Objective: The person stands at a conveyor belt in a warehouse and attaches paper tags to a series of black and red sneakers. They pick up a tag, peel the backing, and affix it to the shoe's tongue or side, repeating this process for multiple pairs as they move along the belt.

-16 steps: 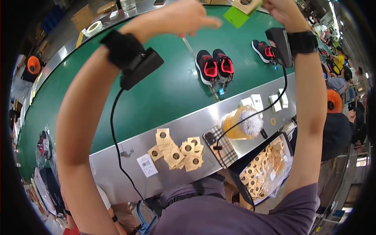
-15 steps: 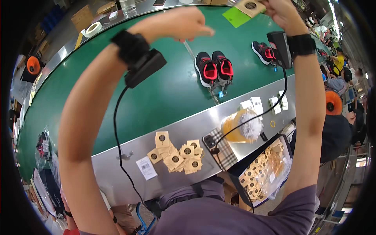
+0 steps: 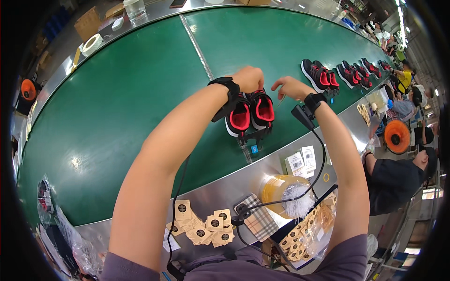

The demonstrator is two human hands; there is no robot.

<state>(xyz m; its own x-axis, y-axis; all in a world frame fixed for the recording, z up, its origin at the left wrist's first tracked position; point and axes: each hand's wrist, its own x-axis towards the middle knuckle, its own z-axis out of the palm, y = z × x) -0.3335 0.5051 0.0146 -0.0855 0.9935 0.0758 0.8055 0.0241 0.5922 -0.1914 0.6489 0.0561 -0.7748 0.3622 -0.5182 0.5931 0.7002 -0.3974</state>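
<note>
A pair of black shoes with red lining (image 3: pixel 240 117) sits on the green conveyor belt (image 3: pixel 140 89), heels toward me. My left hand (image 3: pixel 248 78) reaches over the toe end of the pair with its fingers bent down and closed. What they pinch is hidden behind the hand. Just right of the shoes is my right hand (image 3: pixel 293 89), the forefinger stretched toward them. A thin, pale sliver shows under its other fingers, too narrow to name. A small blue tag (image 3: pixel 254 149) hangs at the shoes' heels.
More black-and-red shoes (image 3: pixel 321 76) line the belt at right. Along the metal edge lie kraft paper cards (image 3: pixel 200 230), white label stacks (image 3: pixel 302 161), a tub of clear fasteners (image 3: pixel 279 192) and a checked phone case (image 3: pixel 258 220). A box of cards (image 3: pixel 297 239) stands below.
Both hands have come down and closer together at the shoes. The kraft card and green sheet at my right hand are not recognisable now. The shoes sit lower in view.
</note>
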